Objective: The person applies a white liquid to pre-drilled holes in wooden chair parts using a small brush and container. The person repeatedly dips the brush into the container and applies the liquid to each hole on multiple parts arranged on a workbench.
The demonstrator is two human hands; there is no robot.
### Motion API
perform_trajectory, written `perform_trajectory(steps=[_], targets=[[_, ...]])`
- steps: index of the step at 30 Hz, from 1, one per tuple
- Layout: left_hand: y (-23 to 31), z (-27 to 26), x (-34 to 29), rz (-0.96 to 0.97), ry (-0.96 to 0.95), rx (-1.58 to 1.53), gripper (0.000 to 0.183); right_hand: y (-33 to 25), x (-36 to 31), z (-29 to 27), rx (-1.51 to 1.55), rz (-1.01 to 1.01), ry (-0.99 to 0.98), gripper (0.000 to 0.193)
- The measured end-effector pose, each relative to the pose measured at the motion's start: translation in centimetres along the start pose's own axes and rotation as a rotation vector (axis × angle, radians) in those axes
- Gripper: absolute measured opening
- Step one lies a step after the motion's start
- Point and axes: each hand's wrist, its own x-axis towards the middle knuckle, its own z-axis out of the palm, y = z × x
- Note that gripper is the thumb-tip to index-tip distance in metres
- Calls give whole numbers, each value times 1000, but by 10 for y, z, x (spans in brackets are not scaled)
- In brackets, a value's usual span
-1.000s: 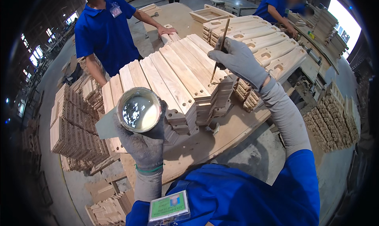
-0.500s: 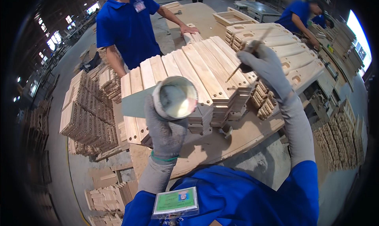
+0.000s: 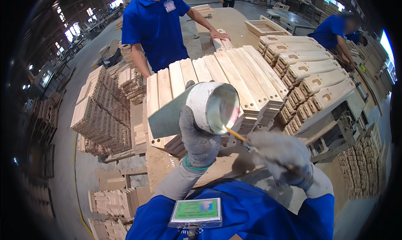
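Cup [image 3: 201,107] in left hand [image 3: 199,138]; stick [image 3: 236,134] in right hand [image 3: 281,157], tip inside cup.

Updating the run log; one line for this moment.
left hand: holding cup; right hand: holding thin stick, tip at cup mouth; beyond: stacked wooden boards

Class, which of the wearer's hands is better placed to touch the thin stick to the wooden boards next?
Probably the right hand: it holds the thin stick, whose tip is at the mouth of the cup. The left hand is occupied holding that cup up.
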Motion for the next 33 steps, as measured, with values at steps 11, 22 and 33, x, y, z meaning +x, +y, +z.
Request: perform_trajectory(steps=[11, 22, 33], targets=[[-3, 0, -3, -171, -14, -224, 50, -19, -9, 5, 188, 310, 35, 16], [-3, 17, 1, 29, 18, 619, 59, 74, 57, -80, -161, 726, 321, 31], [6, -17, 0, 24, -54, 497, 50, 146, 38, -74, -382, 785, 166, 40]])
